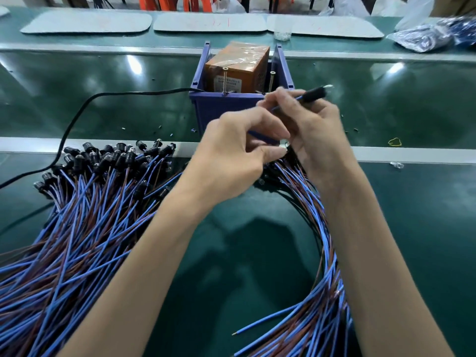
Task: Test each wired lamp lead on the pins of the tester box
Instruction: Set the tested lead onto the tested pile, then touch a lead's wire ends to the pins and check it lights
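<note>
Step in hand: picking one lead for test, not on the pins yet.

- Right hand (316, 130) pinches a lamp lead (313, 94) between thumb and fingertips. Its black holder is raised, just right of the blue bin (219, 106). It's motion-blurred, and its stripped ends are hidden behind the hands.
- Left hand (231, 161) is curled, thumb and fingertips pinching at the lamp end of the right bundle (322, 253). Can't tell which wire.
- Tester box (239, 68) is orange and taped, sitting inside the bin. Two screw pins stick up at its front, left pin (225, 79) and right pin (272, 81).

Next, my read: free that lead from the bundle and bring its two bare ends onto the pins, one wire per pin, lamp kept in sight.

Edges and room:
- The bin's front wall sits between the hands and the pins, so the ends have to go up and over it.
- The metal rail (412, 154) crosses the desk (412, 215) under the hands.
- The big lead pile (85, 202) crowds the left, with the power cord (77, 117) beside it.
- There's open desk between the forearms and off to the right.
</note>
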{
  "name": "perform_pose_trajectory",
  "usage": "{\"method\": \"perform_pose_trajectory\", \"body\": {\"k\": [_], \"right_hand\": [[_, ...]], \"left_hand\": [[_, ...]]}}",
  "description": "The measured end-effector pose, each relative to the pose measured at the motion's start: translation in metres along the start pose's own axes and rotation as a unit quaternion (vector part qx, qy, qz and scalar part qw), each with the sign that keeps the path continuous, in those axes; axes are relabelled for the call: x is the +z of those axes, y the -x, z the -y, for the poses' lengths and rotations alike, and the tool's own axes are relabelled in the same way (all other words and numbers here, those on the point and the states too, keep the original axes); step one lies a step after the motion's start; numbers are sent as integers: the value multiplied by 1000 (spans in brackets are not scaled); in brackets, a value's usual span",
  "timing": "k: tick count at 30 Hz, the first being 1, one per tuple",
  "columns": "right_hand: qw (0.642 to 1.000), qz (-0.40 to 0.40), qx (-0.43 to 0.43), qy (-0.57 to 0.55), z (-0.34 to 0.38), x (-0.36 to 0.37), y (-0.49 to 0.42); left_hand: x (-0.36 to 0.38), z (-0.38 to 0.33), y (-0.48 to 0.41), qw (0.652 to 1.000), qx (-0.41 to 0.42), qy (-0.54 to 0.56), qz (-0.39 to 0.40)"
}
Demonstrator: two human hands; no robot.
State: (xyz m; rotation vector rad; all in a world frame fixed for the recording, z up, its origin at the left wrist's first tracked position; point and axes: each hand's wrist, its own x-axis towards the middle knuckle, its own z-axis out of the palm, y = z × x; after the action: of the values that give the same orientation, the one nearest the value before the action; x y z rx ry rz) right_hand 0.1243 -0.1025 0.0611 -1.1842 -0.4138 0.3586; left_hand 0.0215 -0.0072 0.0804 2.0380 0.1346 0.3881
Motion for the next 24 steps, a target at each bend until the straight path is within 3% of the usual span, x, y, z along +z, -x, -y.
{"method": "perform_pose_trajectory", "body": {"k": [4, 7, 9, 11, 13, 16, 19, 24], "right_hand": [[997, -67, -37, -22, 11, -9, 0], [993, -108, -46, -8, 15, -10, 0], [991, -123, -52, -9, 17, -9, 1], [990, -128, -51, -29, 18, -8, 2], [987, -129, -46, -78, 20, -7, 2], [977, -142, -28, -157, 22, -8, 1], [974, -154, -5, -165, 23, -12, -1], [980, -143, 22, -133, 24, -22, -3]], "left_hand": [[10, 4, -1, 990, -90, 100, 45], [20, 2, -6, 959, -199, 203, 20], [26, 3, -10, 917, -280, 285, -19], [28, 4, -12, 850, -332, 400, -84], [27, 5, -12, 794, -335, 482, -159], [25, 3, -11, 750, -309, 539, -228], [25, 1, -10, 739, -277, 553, -267], [28, -1, -8, 768, -238, 518, -292]]}}
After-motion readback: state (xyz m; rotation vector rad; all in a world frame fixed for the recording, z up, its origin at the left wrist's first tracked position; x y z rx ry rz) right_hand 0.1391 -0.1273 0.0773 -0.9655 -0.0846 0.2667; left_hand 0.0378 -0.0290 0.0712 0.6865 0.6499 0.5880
